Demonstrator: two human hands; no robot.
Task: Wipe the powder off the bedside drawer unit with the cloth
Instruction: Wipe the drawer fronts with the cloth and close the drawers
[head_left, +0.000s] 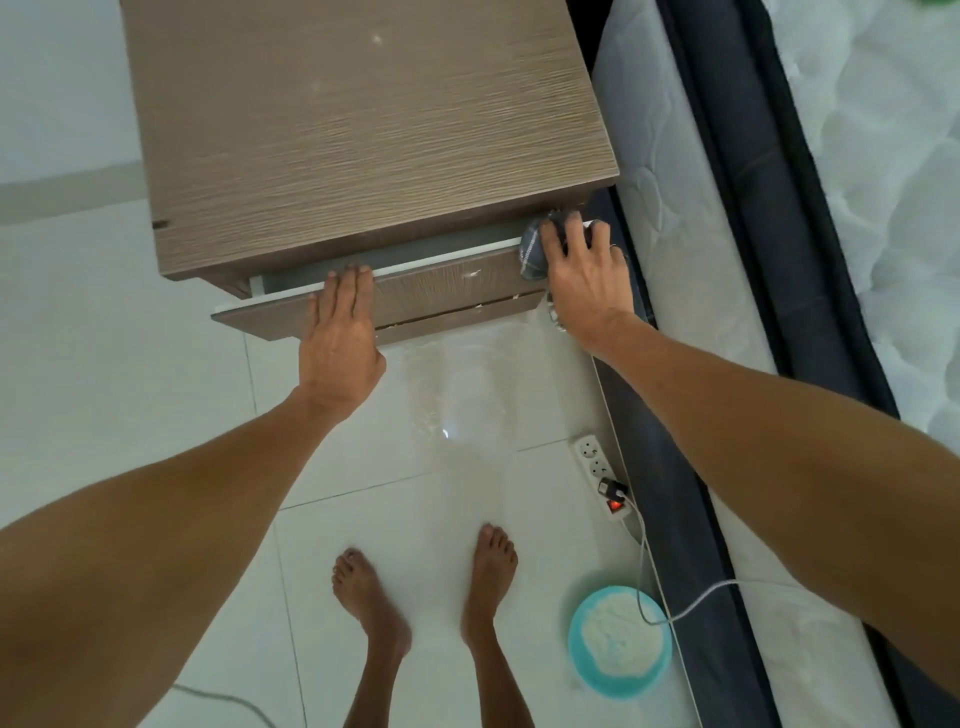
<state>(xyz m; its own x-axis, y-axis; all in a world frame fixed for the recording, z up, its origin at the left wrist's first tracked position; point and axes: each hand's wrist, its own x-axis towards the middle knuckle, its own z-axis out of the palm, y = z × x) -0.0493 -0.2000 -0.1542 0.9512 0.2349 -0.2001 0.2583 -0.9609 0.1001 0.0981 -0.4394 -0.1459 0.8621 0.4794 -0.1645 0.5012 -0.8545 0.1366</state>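
Observation:
The brown wood-grain bedside drawer unit stands below me, its top drawer pulled slightly out. My left hand lies flat on the drawer front, fingers over its upper edge. My right hand presses a dark grey cloth against the drawer's right top corner. A few white powder specks remain on the drawer front, and faint specks dot the unit's top. Powder dust is spread on the white floor tiles below the drawer.
A mattress and dark bed frame run along the right side. A white power strip with a plugged cable lies on the floor. A turquoise plate of white powder sits near my bare feet.

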